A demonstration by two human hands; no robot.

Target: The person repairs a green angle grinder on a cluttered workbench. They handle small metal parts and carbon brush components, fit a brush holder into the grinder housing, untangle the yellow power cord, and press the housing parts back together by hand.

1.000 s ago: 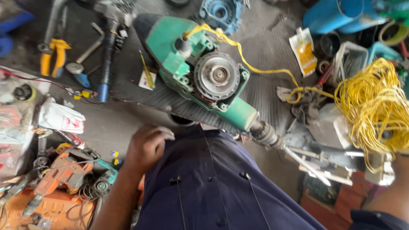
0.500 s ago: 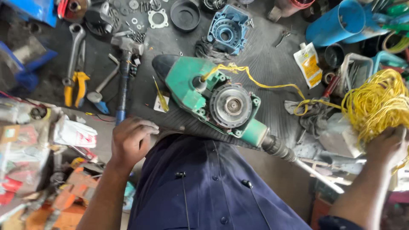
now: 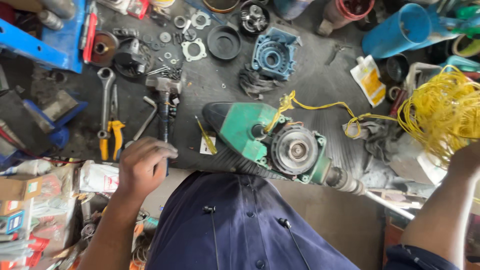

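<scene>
- Left hand curled around hammer handle on the dark mat.
- Right hand against yellow wire bundle; grip cannot be told.
- Risk: wire snagging green motor housing, dragging it.

1. We are stretching our left arm forward and inward, knuckles up.
2. Our left hand is curling, fingers bent down and closed together.
3. We are reaching our right arm out wide, forearm angled upward.
4. Our right hand is lying partly out of view.
</scene>
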